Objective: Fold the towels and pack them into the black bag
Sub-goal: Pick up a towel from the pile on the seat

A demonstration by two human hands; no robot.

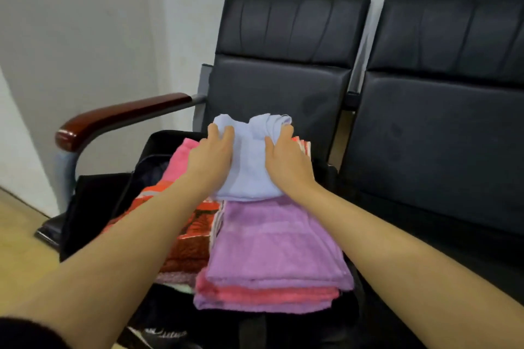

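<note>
A light blue folded towel (251,161) lies on top of the pile in the open black bag (93,201), which stands on the left seat. My left hand (211,154) grips its left side and my right hand (286,154) grips its right side, fingers curled into the cloth. In front of it lies a stack of folded towels: a purple towel (272,246) on top, a pink one (266,293) under it. To the left sit a red-orange patterned towel (192,246) and a pink towel (181,159).
The bag stands on a black padded chair (283,76) with a dark wooden armrest (119,116) at the left. A second black chair (439,127) stands to the right. A white wall is behind and a light wooden floor (19,235) lies at lower left.
</note>
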